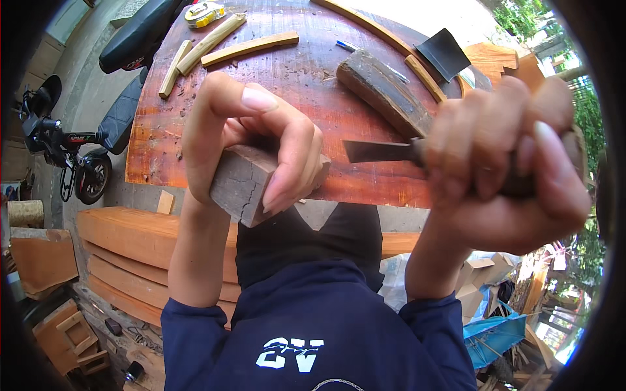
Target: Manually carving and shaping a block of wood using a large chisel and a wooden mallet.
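My left hand (261,143) grips a cracked grey wooden block (241,186) at the near edge of the reddish wooden table (156,156). My right hand (502,163) is closed around the handle of a tool with a flat dark blade (375,151), which points left toward the block, apart from it; the fingers hide most of the handle and are slightly blurred. Just beyond the blade lies a long weathered timber piece (381,91).
Curved wooden strips (248,49), a yellow tape measure (203,16), pens (345,45) and a black plate (442,52) lie on the table. A scooter (91,173) stands at the left. Stacked boards (124,234) and a blue umbrella-like object (492,342) are below the table's level.
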Demonstrator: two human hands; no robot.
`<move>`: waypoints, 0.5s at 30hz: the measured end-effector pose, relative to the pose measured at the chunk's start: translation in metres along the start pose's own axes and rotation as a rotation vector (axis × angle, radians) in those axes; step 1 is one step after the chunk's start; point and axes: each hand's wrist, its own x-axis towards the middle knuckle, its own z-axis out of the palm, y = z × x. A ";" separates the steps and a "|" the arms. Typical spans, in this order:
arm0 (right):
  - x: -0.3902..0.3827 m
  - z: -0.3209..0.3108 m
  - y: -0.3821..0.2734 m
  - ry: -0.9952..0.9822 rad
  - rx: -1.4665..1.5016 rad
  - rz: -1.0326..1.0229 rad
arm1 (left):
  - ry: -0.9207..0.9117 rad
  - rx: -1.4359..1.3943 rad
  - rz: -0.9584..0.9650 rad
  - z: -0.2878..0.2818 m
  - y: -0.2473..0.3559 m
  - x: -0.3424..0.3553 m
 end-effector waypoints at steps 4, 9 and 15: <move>0.003 0.042 0.009 -0.001 -0.262 0.170 | 0.058 0.040 0.028 0.005 0.002 -0.001; 0.006 0.000 -0.010 -0.089 0.005 -0.014 | 0.003 0.008 0.055 -0.002 0.002 -0.006; 0.005 0.047 0.010 -0.029 -0.202 0.163 | 0.055 -0.012 0.050 0.003 0.004 -0.008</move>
